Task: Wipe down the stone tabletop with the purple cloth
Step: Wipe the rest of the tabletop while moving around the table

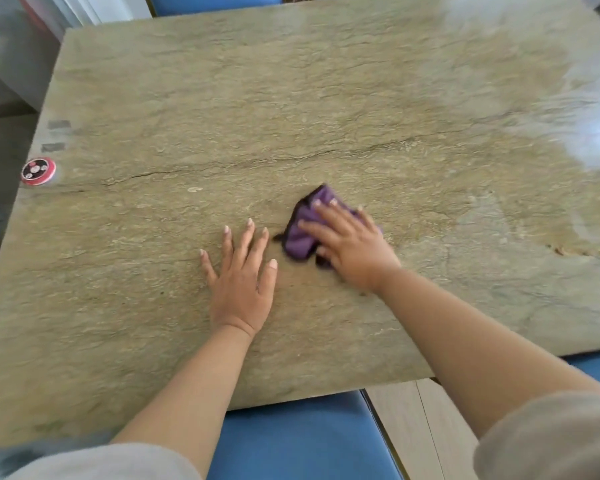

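The stone tabletop is a beige-green slab with a dark crack running across its middle. A crumpled purple cloth with dark edging lies near the table's centre. My right hand presses down on the cloth with its fingers spread over it, and the hand is slightly blurred. My left hand rests flat on the bare stone just left of the cloth, fingers apart, holding nothing.
A round red and black call button sits at the table's left edge, with two grey marks above it. Blue seat cushions lie at the near edge and beyond the far edge. Glare covers the table's right side.
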Demonstrator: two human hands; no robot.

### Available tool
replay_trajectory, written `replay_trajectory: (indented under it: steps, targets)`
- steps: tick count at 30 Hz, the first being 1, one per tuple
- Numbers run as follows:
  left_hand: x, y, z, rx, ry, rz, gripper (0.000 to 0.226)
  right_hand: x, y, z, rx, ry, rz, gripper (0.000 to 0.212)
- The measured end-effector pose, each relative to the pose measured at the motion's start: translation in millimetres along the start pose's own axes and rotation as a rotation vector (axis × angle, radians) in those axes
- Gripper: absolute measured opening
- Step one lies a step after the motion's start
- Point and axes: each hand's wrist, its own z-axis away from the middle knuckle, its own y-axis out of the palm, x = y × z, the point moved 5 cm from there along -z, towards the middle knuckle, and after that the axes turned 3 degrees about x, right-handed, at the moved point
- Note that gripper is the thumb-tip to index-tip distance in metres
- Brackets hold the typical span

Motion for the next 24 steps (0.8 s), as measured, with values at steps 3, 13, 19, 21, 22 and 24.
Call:
replay_trajectory:
  steps: [3,13,19,21,22,24]
  targets:
    - [1,1,1,-0.01,0.006,-0.002,0.064,-14,-9,-38,-0.073,0.309,-0.092,0.049]
    - [13,-15,-1,-0.079,0.018,0.554,0.066,114,45,86,-0.014,-0.15,-0.019,0.054]
    - [6,-10,-1,0.018,0.07,0.185,0.053,69,45,123,0.036,-0.357,0.113,0.047]
    - [5,-6,-4,0.007,0.054,0.113,0.043,50,35,97,0.001,-0.176,0.08,0.049]
    - [5,-4,-4,-0.007,0.043,0.094,0.041,42,28,83,-0.024,-0.075,0.037,0.049]
    - [1,-5,-1,-0.024,0.009,0.09,0.04,33,17,61,-0.036,0.086,-0.06,0.05]
